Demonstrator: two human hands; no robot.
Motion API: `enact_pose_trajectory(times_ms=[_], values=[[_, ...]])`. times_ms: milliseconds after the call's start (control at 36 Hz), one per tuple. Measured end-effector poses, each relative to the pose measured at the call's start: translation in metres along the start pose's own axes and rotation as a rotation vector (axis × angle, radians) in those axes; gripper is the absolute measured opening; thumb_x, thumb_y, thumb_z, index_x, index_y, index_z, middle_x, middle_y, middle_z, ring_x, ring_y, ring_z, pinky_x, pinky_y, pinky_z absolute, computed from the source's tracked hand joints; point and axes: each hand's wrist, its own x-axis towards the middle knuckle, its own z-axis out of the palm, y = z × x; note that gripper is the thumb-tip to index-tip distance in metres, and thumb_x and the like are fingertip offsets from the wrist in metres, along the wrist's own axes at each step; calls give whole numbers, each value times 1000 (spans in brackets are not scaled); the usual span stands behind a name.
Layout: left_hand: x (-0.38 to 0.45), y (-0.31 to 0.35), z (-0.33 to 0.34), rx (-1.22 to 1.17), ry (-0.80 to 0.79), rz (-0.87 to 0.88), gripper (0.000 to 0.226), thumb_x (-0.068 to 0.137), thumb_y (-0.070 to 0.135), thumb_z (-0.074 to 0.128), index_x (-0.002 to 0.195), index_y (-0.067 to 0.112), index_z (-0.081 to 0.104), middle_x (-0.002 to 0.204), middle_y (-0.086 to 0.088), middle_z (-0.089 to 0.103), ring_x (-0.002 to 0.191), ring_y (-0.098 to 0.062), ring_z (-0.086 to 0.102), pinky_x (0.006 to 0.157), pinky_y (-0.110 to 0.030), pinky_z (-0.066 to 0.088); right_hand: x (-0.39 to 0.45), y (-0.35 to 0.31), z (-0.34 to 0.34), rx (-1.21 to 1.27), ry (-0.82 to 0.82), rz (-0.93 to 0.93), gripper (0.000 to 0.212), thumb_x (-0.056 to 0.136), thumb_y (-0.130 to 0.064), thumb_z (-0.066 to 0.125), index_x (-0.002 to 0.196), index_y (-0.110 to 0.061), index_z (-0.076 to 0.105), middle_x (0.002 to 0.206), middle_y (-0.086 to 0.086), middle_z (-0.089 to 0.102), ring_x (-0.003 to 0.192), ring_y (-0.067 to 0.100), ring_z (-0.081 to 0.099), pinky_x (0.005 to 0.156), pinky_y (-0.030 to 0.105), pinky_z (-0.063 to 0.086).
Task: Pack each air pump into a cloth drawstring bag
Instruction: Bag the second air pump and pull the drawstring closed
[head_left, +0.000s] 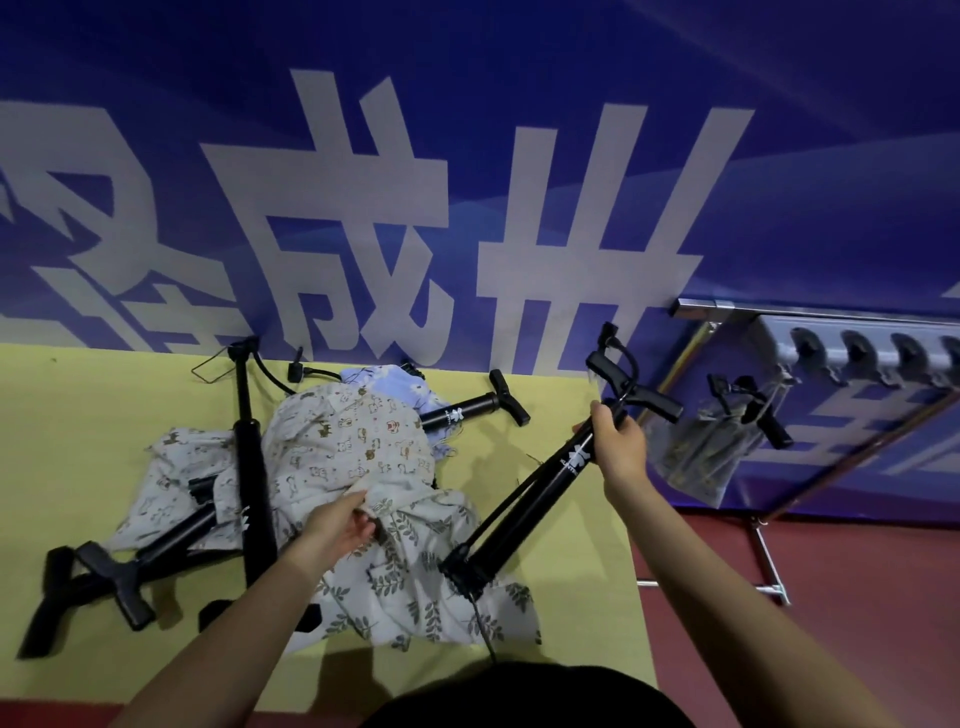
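So right hand (618, 441) is wrapped around the upper barrel of an air pump (524, 493) held tilted with its foot on the leaf-print bag (415, 582), left hand (343, 525) pinching that cloth, looks like next it needs the mouth opened to slide the foot in.

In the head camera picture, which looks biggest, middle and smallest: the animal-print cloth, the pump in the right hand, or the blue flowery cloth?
1. Animal-print cloth, though it lies nearer.
2. Pump in the right hand: longer, but thinner.
3. Blue flowery cloth, mostly hidden.
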Motion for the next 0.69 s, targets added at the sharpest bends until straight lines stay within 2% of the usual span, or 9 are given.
enact_pose_trajectory(times_ms=[111,194,278,361,444,528,611,639,694], values=[[-2,6,-2,-36,-11,136,34,95,2,54,128,-1,47,96,-16,63,85,-24,62,75,-29,56,5,1,-2,101,30,46,30,93,-31,53,73,-11,63,81,9,70,81,28,66,84,44,54],[-13,13,2,-33,-19,244,45,96,3,51,139,7,40,118,-20,57,104,-29,58,95,-37,48,10,1,-3,205,67,117,28,93,-31,53,94,-4,61,91,13,69,81,26,66,81,40,55],[-24,23,8,65,-21,345,33,96,7,48,129,5,49,122,-19,54,108,-28,56,90,-38,49,13,-1,-4,298,110,167,32,92,-34,54,102,-3,56,102,15,65,89,28,65,77,38,55],[-38,37,15,79,-35,403,16,94,6,45,99,13,58,109,-19,57,94,-28,55,74,-36,45,13,-4,-3,429,124,187,28,93,-31,54,95,-4,56,101,15,63,80,23,64,66,33,54],[-50,48,20,151,-16,487,24,97,8,38,103,17,60,110,-15,58,92,-24,54,79,-37,45,10,-8,1,475,80,178,29,93,-33,54,94,-5,60,100,14,66,80,23,66,63,31,54],[-67,56,25,311,-40,541,23,99,22,38,92,22,60,117,-8,54,100,-19,48,82,-32,38,1,-17,8,559,10,142,25,96,-28,51,84,-8,58,90,12,66,78,22,65,70,34,55],[-84,59,26,446,-158,446,46,100,53,26,122,23,54,117,2,49,115,-20,47,99,-40,30,-8,-27,17,609,-48,86,22,98,-25,50,87,-7,55,87,12,66,79,26,67,75,36,55],[-86,60,25,468,-185,430,58,98,60,23,139,25,43,127,3,49,124,-19,45,105,-42,27,-10,-29,19,614,-61,65,21,98,-25,49,90,-6,54,87,13,67,79,27,67,74,37,55],[-86,60,23,503,-242,421,73,90,71,20,152,34,17,157,4,25,144,-21,24,117,-46,16,-14,-34,24,628,-71,32,21,99,-23,48,102,-3,52,90,15,67,79,28,69,73,37,56]])
